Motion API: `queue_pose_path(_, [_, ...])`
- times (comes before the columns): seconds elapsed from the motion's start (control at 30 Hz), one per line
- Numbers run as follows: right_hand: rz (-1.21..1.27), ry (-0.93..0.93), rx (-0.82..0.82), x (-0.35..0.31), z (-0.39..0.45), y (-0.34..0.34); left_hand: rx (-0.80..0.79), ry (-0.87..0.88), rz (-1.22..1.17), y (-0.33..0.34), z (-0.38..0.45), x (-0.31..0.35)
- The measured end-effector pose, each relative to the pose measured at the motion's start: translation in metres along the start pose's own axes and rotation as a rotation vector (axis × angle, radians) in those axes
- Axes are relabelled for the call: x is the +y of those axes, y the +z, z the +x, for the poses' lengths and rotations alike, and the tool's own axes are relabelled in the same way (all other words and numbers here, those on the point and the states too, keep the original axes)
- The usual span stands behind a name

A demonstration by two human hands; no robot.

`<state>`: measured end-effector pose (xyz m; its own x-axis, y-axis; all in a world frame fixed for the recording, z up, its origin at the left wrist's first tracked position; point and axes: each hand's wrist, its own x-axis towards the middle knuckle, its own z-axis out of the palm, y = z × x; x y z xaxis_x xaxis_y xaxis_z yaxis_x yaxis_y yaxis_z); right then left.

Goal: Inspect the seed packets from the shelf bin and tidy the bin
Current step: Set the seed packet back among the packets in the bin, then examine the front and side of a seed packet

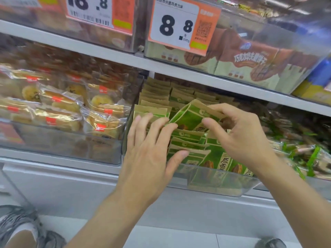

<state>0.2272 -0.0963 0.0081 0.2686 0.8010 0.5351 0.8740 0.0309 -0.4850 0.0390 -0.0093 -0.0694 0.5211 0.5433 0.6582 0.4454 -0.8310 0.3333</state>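
One green seed packet (189, 115) is pinched by the right hand (240, 135). The left hand (152, 151), fingers spread, is pressed on messy packets in the bin (215, 185). Much tidying is left.

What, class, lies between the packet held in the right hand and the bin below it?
Nothing visible. The right hand pinches the raised packet just above the packets in the clear bin; the left hand rests on those beside it.

Hands (193, 140) among green seed packets (189, 115)
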Motion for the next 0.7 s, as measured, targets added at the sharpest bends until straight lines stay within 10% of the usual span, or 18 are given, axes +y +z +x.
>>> queue_pose_path(0.4, [-0.248, -0.407, 0.066, -0.004, 0.017, -0.003, 0.03, -0.067, -0.126, 0.001, 0.011, -0.008])
queue_pose_path(0.7, [-0.177, 0.013, -0.273, -0.001, 0.026, 0.01, -0.045, -0.037, -0.143, 0.004, 0.015, -0.004])
